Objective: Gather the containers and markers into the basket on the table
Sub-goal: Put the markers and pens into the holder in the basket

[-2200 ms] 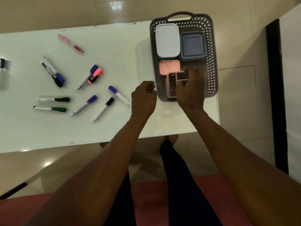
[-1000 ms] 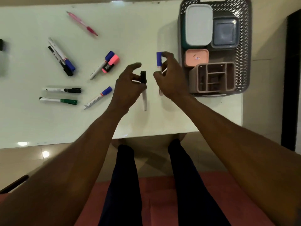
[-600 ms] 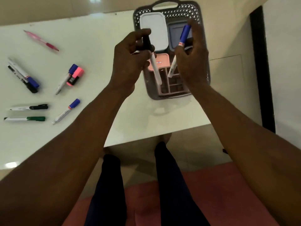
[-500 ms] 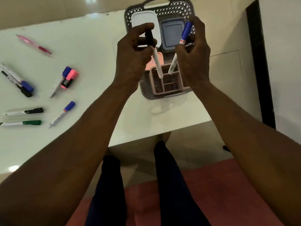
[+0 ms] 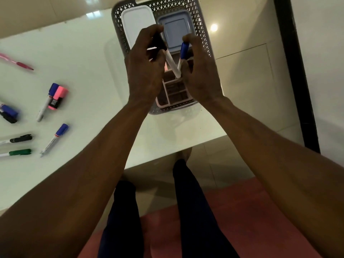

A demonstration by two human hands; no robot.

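Both markers have dropped lower since before; my left hand [image 5: 144, 71] pinches the black-capped marker [image 5: 172, 61], my right hand [image 5: 202, 71] the blue-capped marker [image 5: 184, 52], tips crossing over the pink organizer [image 5: 176, 95] in the basket [image 5: 119, 17].

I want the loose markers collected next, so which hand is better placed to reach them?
Probably the left hand: the loose markers all lie on the table to its side. Like the right hand, though, it holds a marker over the basket.
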